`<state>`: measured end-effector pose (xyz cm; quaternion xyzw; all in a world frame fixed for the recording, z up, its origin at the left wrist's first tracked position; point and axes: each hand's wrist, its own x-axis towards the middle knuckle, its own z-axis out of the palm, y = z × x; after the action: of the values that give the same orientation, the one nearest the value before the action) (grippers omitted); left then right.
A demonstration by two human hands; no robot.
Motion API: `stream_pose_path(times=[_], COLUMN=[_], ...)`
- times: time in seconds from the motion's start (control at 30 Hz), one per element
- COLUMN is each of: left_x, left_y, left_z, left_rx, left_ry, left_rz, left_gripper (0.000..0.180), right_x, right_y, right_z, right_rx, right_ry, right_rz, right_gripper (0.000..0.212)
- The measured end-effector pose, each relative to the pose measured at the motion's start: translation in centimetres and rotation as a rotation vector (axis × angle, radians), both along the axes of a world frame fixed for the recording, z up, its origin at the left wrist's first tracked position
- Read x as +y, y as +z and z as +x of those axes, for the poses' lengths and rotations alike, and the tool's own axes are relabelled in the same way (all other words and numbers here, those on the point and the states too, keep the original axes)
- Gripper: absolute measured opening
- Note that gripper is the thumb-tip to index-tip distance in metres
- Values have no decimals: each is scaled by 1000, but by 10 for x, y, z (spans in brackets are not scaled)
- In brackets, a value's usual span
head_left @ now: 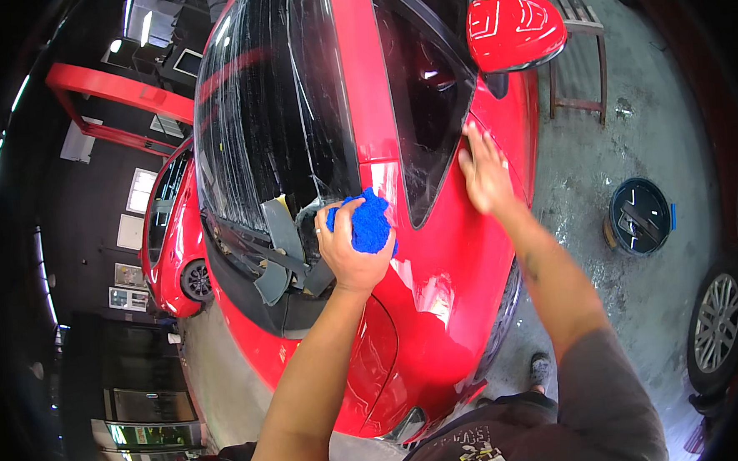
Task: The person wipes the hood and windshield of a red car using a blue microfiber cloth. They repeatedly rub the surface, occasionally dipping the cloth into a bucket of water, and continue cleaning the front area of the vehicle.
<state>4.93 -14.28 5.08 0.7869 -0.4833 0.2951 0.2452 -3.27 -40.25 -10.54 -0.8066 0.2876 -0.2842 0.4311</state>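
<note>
A red car (422,286) fills the middle of the view. My left hand (355,248) is closed around a crumpled blue cloth (370,222) and presses it to the red bodywork beside the lower corner of the streaked glass (255,128). Fingers stretched out and holding nothing, my right hand (487,170) rests on the red panel by the pointed end of the dark side window (429,102). Left of my left hand, several grey flat pieces (284,235), perhaps scrapers, lie at the glass's base. The red side mirror (515,31) juts out beyond my right hand.
On the wet grey floor to the right stands a black bucket (640,216) with dark items inside. A metal rack (576,44) is at the far right. Another vehicle's wheel (716,329) shows at the right edge. A second red car (173,241) and a red frame (120,97) are leftward.
</note>
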Motion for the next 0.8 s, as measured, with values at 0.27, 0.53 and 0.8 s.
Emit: stream_pose_path(times=[0.27, 0.53, 0.8], left_x=[6, 4, 6], left_y=[5, 5, 0], left_z=[-4, -4, 1], left_rx=[6, -2, 2], left_ry=[7, 10, -2], left_rz=[8, 2, 20], left_gripper=[56, 56, 56], right_x=[32, -2, -30], right_y=[-1, -13, -31], right_z=[-15, -11, 5], right_rx=[93, 55, -117], right_ry=[112, 85, 106], right_rz=[-160, -15, -93], right_gripper=[75, 78, 79])
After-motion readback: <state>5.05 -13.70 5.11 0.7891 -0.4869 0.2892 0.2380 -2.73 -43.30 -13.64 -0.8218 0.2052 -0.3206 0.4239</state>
